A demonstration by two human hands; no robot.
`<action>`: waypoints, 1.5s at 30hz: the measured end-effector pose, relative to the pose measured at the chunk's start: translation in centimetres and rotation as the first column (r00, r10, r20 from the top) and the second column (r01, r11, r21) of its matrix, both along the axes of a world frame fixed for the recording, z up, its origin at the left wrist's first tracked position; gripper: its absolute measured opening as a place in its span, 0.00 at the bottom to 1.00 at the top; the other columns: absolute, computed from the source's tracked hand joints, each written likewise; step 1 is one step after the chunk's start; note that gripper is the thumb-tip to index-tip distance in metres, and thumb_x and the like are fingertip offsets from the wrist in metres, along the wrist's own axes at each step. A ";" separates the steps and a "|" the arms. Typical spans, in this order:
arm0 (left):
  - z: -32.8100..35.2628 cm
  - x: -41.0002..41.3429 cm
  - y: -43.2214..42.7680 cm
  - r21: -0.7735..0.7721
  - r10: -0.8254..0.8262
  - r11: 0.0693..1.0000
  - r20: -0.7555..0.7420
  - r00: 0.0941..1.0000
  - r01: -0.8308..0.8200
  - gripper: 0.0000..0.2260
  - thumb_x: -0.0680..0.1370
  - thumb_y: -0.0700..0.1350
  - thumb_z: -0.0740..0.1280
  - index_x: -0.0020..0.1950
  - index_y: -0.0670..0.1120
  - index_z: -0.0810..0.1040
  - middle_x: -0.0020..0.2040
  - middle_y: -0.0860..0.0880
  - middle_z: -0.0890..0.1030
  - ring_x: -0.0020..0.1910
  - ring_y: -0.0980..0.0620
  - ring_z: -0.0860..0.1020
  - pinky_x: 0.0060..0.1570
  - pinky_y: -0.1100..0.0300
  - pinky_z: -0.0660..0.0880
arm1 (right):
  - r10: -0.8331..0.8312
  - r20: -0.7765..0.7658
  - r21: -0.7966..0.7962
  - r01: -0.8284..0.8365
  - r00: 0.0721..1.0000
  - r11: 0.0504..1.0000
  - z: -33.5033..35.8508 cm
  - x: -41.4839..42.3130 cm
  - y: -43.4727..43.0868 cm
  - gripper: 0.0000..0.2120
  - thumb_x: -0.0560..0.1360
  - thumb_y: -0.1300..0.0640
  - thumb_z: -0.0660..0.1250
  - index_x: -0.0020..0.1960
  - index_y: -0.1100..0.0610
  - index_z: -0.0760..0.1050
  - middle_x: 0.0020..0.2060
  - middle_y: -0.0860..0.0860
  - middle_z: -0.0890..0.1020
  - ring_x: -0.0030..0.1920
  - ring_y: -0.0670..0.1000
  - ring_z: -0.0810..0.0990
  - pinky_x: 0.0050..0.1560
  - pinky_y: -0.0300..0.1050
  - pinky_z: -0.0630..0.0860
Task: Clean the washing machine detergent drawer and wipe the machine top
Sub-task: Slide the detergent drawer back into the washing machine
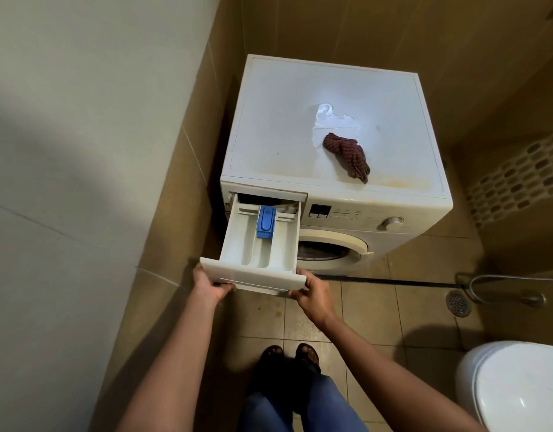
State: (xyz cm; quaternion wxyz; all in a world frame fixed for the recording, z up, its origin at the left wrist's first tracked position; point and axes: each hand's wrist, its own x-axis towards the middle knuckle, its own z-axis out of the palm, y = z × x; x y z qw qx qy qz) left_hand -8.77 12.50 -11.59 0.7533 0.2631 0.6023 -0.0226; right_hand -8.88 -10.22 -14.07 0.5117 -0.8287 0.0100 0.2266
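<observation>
A white front-loading washing machine point(409, 194) stands in a tiled corner. Its white detergent drawer point(238, 247) is pulled far out at the upper left of the front, with a blue insert point(265, 221) in its middle compartment. My left hand point(211, 285) grips the left end of the drawer's front panel. My right hand point(312, 294) grips the right end. On the machine top point(278, 120) lies a crumpled dark red striped cloth point(348, 154), partly on a white plastic bag point(331, 120). Yellowish stains mark the top near its front edge.
A white wall point(66, 151) is close on the left. A white toilet lid point(518, 385) is at the lower right. A floor drain point(458, 304) and a metal hose point(502, 282) lie on the tiled floor to the right. My sandalled feet point(289, 358) stand below the drawer.
</observation>
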 end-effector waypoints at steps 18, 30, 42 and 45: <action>-1.9 1.6 0.3 -0.034 0.044 0.999 0.026 0.999 -0.043 0.22 0.82 0.51 0.54 0.72 0.41 0.65 0.71 0.38 0.68 0.71 0.37 0.64 0.71 0.38 0.59 | -0.038 0.004 -0.021 0.038 0.999 0.999 -1.7 1.5 0.9 0.26 0.70 0.71 0.71 0.65 0.58 0.75 0.53 0.45 0.80 0.55 0.45 0.78 0.60 0.44 0.76; -3.4 2.4 2.2 -0.022 0.016 1.000 0.003 1.000 -0.016 0.21 0.81 0.49 0.55 0.72 0.40 0.65 0.70 0.37 0.68 0.70 0.35 0.65 0.69 0.36 0.62 | -0.038 0.033 -0.039 0.039 0.999 0.998 -2.4 1.2 2.0 0.26 0.71 0.72 0.69 0.67 0.57 0.73 0.52 0.44 0.80 0.48 0.39 0.79 0.53 0.35 0.78; -4.1 1.9 2.4 -0.022 -0.005 1.000 0.011 1.000 0.005 0.22 0.81 0.49 0.59 0.71 0.39 0.65 0.69 0.37 0.68 0.69 0.37 0.66 0.68 0.40 0.66 | 0.145 0.134 -0.123 -0.129 0.980 0.984 -2.1 1.8 1.4 0.26 0.72 0.68 0.71 0.68 0.57 0.72 0.55 0.51 0.82 0.53 0.43 0.78 0.57 0.29 0.73; -4.0 1.9 2.1 -0.017 0.004 1.000 0.018 1.000 -0.004 0.22 0.81 0.49 0.59 0.72 0.39 0.65 0.69 0.37 0.68 0.69 0.37 0.66 0.68 0.40 0.66 | 0.184 0.143 -0.140 -0.164 0.972 0.976 -2.1 2.1 1.1 0.26 0.72 0.68 0.70 0.68 0.55 0.72 0.56 0.51 0.82 0.53 0.42 0.77 0.55 0.23 0.69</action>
